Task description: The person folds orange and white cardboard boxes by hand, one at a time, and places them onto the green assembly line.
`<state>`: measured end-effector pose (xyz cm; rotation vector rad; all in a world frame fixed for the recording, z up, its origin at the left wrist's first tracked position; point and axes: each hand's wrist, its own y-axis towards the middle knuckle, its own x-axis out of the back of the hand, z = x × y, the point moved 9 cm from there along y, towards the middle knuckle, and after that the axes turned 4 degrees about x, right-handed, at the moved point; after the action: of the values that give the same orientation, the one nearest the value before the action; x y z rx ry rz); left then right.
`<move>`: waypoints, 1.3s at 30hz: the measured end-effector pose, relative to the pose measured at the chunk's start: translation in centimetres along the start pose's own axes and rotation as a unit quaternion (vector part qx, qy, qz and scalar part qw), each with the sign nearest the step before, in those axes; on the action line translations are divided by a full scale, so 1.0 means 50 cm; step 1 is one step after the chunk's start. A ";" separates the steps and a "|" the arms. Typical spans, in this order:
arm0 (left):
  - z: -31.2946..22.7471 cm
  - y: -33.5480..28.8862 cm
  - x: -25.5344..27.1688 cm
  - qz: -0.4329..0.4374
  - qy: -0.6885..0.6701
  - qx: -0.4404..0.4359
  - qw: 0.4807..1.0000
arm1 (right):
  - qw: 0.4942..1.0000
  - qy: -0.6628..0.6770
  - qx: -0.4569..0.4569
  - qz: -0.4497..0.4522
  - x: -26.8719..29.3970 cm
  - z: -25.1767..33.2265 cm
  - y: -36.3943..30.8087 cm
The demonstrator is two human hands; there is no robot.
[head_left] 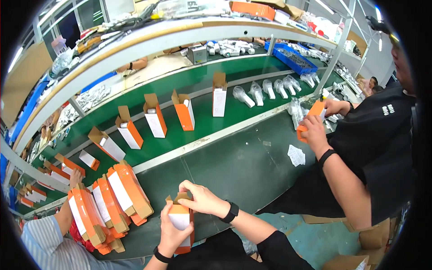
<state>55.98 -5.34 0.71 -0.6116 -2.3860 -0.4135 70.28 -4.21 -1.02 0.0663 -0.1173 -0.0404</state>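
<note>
Head view, lower centre: left hand (171,231) grips an orange box (181,222); right hand (200,198) fingers pinch its flaps, which could crease if forced.

Bright, even overhead light — we see ceiling strip lamps (325,5) top right, glare whitening them. Soft shadows. Fisheye bends shelves strongly; black vignette at corners — edges slightly soft.

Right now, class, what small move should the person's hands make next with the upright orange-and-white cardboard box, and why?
Probably fold the brown top flaps shut: the left hand grips the orange-and-white cardboard box upright, while the right hand rests on its open flaps.
</note>
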 end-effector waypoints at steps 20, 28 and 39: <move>0.047 0.041 0.005 -0.102 -0.054 0.038 0.993 | 0.975 -0.195 0.067 0.082 -0.061 0.057 0.104; 0.093 0.057 0.047 0.089 -0.086 0.039 0.992 | 0.929 -0.262 -0.013 0.262 -0.094 -0.050 0.088; 0.179 0.044 0.030 -0.137 -0.423 0.124 0.887 | 0.979 0.116 -0.162 -0.029 -0.096 -0.062 0.017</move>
<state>51.60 0.86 -4.71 -0.3638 -3.3111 0.0948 65.90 -2.94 -4.60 -0.2508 0.1262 -0.1099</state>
